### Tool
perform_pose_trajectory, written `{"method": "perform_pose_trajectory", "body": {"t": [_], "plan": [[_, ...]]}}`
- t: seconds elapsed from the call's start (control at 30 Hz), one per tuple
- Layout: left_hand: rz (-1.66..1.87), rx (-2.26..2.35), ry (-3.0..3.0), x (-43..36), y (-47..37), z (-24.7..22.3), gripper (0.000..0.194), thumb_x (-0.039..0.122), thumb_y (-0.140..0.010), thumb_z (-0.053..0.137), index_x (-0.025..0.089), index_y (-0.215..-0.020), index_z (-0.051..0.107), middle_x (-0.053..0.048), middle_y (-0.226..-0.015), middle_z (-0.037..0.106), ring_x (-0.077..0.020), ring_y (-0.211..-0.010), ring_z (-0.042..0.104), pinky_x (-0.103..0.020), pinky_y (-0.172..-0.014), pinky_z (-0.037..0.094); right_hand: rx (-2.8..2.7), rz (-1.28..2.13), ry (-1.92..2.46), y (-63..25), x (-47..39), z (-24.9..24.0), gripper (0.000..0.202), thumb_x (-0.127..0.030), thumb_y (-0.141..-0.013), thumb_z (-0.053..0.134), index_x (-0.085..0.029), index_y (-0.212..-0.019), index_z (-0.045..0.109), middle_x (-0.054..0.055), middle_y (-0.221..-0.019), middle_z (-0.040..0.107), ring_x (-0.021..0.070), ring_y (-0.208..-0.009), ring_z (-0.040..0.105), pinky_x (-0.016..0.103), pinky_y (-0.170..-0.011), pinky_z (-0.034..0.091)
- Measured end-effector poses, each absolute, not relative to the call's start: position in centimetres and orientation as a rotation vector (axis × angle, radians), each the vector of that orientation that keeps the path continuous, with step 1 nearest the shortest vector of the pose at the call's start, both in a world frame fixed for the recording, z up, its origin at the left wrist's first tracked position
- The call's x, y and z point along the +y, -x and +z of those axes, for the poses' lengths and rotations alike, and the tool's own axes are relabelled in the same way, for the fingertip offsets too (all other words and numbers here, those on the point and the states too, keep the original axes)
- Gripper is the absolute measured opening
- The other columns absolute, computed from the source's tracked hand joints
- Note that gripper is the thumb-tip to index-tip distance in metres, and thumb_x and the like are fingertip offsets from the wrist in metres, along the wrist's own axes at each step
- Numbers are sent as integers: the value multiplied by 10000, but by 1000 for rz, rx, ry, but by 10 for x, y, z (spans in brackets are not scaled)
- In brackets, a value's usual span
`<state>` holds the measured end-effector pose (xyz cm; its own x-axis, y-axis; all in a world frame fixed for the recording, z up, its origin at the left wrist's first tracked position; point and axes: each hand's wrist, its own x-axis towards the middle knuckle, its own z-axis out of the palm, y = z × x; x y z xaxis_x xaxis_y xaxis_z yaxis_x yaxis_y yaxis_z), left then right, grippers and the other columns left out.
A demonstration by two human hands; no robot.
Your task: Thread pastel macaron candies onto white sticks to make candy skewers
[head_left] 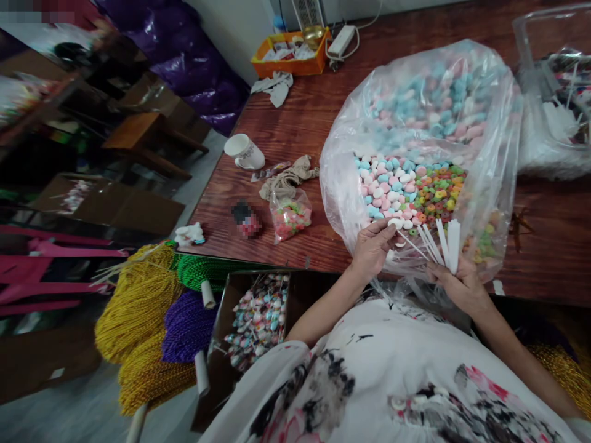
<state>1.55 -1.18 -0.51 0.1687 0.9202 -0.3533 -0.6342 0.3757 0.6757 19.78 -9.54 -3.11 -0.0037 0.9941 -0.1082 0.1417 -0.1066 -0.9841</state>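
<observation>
My left hand point(373, 247) pinches a small white round piece point(396, 224) between thumb and fingers. One thin white stick point(413, 244) runs from that piece toward my right hand point(462, 284), which is closed around a fanned bundle of white sticks point(449, 241). Both hands are over the near edge of a large clear plastic bag point(337, 166). Inside lie many pink, blue and white rounded pieces point(383, 184), with small green, yellow and orange rings point(438, 194) beside them. Whether the stick enters the white piece is too small to tell.
A small bag of colored rings point(290, 215), a cloth point(290, 178) and a mug point(244, 152) are left on the wooden table point(295, 123). A clear tub point(554, 123) stands right. Below are a box of wrapped sticks point(258, 320) and cord bundles point(143, 301).
</observation>
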Motion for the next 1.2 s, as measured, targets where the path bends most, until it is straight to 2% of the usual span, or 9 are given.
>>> {"method": "perform_pose_trajectory", "body": {"t": [0.1,0.3,0.57,0.73,0.83,0.9,1.03,1.2], "plan": [[1159,824,-420,-13,-15,-7,325,277,-577,891,172,-851,752,6,-776,726,-91,-651,642,-224,-612,505,-1254,1255,1378,-198,-96,-31,187,-393,-884,617,-212,-926,591,-21,-655,555,130,-565,488,267,-524,407],[1147,803,-450,-15,-16,-8,342,285,-584,888,179,-877,748,16,-749,712,-73,-581,597,-230,-590,483,-1215,1262,1347,-194,-96,-25,167,-379,-895,611,-217,-919,581,-38,-616,522,118,-530,455,259,-503,381],[1222,828,-545,-20,-20,-11,377,340,-582,898,195,-896,747,26,-746,709,-86,-598,618,-239,-614,523,-1195,1224,1400,-193,-96,-30,244,-408,-887,602,-211,-759,534,-23,-628,500,119,-560,440,255,-516,370],[1282,976,-1025,-18,-14,-10,295,400,-709,826,214,-930,765,-10,-853,716,-104,-641,635,-251,-627,537,-1257,1110,1442,-189,-96,-20,288,-388,-903,577,-207,-687,518,-20,-597,477,120,-560,421,265,-534,345],[1354,1023,-1571,-10,-6,-8,172,340,-842,707,215,-935,779,-67,-948,745,-163,-853,690,-304,-803,562,-1209,1090,1412,-183,-96,-12,307,-381,-914,573,-203,-675,502,-19,-601,458,115,-560,406,264,-525,325],[1336,1007,-1879,-4,-2,-8,198,304,-910,612,210,-966,776,-94,-997,752,-181,-968,689,-325,-888,552,-1167,1078,1390,-180,-96,-8,301,-368,-913,583,-198,-676,507,-22,-596,449,107,-552,398,261,-520,316],[1426,925,-2134,2,-7,-12,231,247,-960,535,191,-1044,743,-96,-1015,744,-151,-964,694,-276,-835,564,-1083,1018,1352,-176,-94,-3,228,-344,-896,619,-186,-737,577,-36,-561,440,93,-516,387,251,-496,304],[1484,770,-2055,-4,-20,-20,227,190,-953,559,210,-1131,699,-57,-972,743,-120,-893,693,-238,-789,551,-1051,974,1345,-171,-89,-8,200,-342,-884,618,-180,-766,613,-42,-550,466,87,-493,395,241,-480,311]]}}
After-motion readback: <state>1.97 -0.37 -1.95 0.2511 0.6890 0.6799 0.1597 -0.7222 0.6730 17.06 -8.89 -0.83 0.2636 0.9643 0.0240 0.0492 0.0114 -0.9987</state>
